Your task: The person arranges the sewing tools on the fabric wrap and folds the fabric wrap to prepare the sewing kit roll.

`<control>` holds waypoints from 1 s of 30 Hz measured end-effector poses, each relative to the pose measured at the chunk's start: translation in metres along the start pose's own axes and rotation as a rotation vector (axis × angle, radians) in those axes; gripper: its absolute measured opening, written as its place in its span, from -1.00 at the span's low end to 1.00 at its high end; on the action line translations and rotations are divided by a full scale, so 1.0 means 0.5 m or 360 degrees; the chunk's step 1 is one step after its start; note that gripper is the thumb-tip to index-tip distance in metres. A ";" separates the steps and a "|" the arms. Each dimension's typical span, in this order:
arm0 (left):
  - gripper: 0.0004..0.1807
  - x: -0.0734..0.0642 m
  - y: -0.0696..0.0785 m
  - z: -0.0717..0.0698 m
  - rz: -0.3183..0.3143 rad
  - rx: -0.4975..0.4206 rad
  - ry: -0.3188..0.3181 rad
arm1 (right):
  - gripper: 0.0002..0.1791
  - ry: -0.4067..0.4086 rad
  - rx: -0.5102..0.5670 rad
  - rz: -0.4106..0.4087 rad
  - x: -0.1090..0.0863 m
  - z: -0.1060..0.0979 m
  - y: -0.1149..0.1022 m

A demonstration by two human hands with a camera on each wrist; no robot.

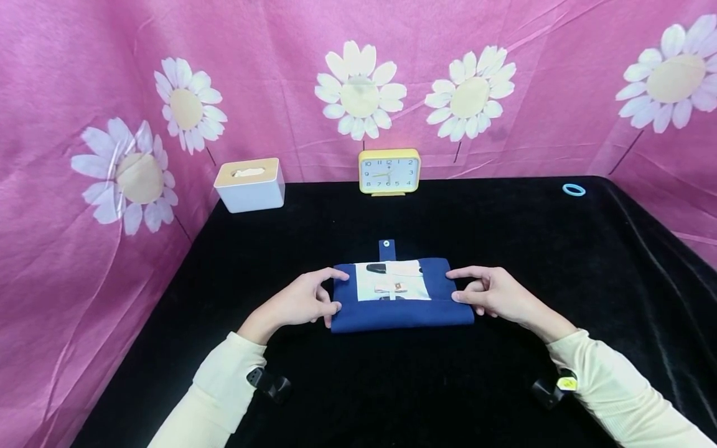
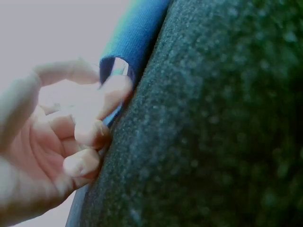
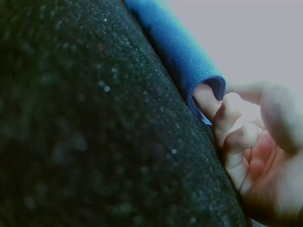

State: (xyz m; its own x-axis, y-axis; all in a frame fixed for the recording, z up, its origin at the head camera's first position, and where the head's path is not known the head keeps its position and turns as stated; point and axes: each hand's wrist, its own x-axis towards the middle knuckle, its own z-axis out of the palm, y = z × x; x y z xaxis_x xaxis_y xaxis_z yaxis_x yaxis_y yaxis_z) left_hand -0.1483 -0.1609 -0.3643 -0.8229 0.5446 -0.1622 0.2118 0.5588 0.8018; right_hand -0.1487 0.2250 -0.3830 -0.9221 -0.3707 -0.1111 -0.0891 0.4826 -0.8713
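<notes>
A blue fabric roll-up case [image 1: 403,316] lies on the black cloth, its near edge folded over toward the back. On its white inner panel [image 1: 366,289] sit a black-ended item [image 1: 376,268] and small pinkish pieces, too small to identify. A strap [image 1: 387,251] with a metal snap sticks out behind. My left hand [image 1: 305,298] grips the left end of the fold, my right hand [image 1: 498,295] the right end, both index fingers reaching along the sides. Both wrist views show the rolled blue edge [image 2: 135,35] as a hollow curl, with fingertips at its opening.
A yellow clock [image 1: 389,172] stands behind the case against the pink flowered curtain [image 1: 263,81]. At the back left is a tissue box [image 1: 252,194] with a wooden top. A light-blue ring [image 1: 574,190] lies at the back right of the black-covered table [image 1: 313,230].
</notes>
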 end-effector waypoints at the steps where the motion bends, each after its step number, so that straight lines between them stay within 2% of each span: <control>1: -0.50 -0.001 0.000 -0.001 0.0034 0.0008 0.0015 | -0.42 0.0000 0.0002 -0.0003 0.000 0.000 0.000; 5: -0.70 -0.003 -0.004 -0.004 0.0213 0.0039 0.0099 | -0.43 -0.0001 0.0005 -0.0003 0.002 0.002 -0.002; 7: -0.73 -0.004 -0.007 -0.004 0.0321 0.0053 0.0123 | -0.45 -0.0001 0.0004 -0.0011 0.003 0.003 -0.003; 9: -0.72 -0.005 -0.011 -0.004 0.0424 0.0062 0.0104 | -0.48 0.0000 -0.0003 -0.0027 0.003 0.004 -0.003; 12: -0.66 -0.008 -0.014 -0.004 0.0502 0.0099 0.0017 | -0.57 0.0008 -0.0027 -0.0072 0.003 0.005 -0.003; 16: -0.60 -0.010 -0.017 -0.004 0.0484 0.0132 -0.0110 | -0.75 -0.0003 -0.0053 -0.0185 0.001 0.006 0.002; 20: -0.60 -0.009 -0.015 -0.005 0.0488 0.0173 -0.0154 | -0.85 -0.0047 -0.0058 -0.0314 -0.001 0.001 0.009; 26: -0.60 -0.005 -0.014 -0.001 0.0507 0.0193 -0.0159 | -0.77 -0.0096 -0.0141 -0.0431 -0.009 -0.012 0.014; 30: -0.61 -0.003 -0.014 0.001 0.0507 0.0209 -0.0153 | -0.62 -0.0157 -0.0150 -0.0581 -0.015 -0.017 0.015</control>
State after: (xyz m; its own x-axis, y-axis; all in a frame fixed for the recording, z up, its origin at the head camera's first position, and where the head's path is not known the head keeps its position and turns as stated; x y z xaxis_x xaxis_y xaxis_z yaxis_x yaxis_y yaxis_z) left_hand -0.1486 -0.1654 -0.3700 -0.6526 0.7573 0.0260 0.5209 0.4235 0.7412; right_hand -0.1457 0.2385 -0.3847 -0.7831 -0.6039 0.1487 -0.4430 0.3737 -0.8149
